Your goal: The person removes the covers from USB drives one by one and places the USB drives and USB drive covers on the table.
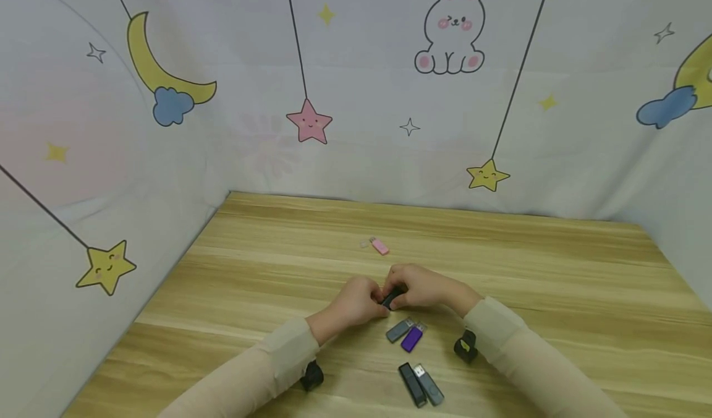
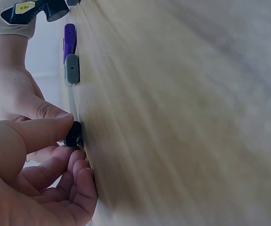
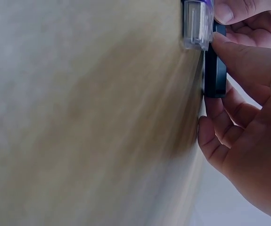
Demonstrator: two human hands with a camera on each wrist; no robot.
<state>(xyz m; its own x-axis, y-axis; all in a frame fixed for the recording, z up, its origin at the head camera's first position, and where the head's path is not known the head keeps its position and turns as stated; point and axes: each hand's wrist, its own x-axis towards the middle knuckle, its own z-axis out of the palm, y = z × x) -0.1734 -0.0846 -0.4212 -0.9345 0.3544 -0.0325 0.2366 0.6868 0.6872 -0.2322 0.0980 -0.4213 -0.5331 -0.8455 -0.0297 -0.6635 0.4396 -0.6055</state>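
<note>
Both hands meet over a black USB stick [image 1: 391,298], low over the wooden table. The left hand [image 1: 358,300] pinches one end between thumb and fingers; in the left wrist view the black stick's end [image 2: 72,135] sits at its fingertips. From the other side the right hand [image 1: 419,287] grips the stick, whose long dark body [image 3: 215,77] shows beside the thumb in the right wrist view. Just nearer the person lie a grey USB stick [image 1: 399,330] and a purple USB stick [image 1: 412,338], side by side.
Farther back lies a pink USB stick [image 1: 380,246] beside a small clear cap [image 1: 364,243]. Close to the person, another black stick [image 1: 412,384] lies alongside a second grey one [image 1: 429,386]. A printed white cloth [image 1: 367,164] hangs behind the wooden table [image 1: 556,269].
</note>
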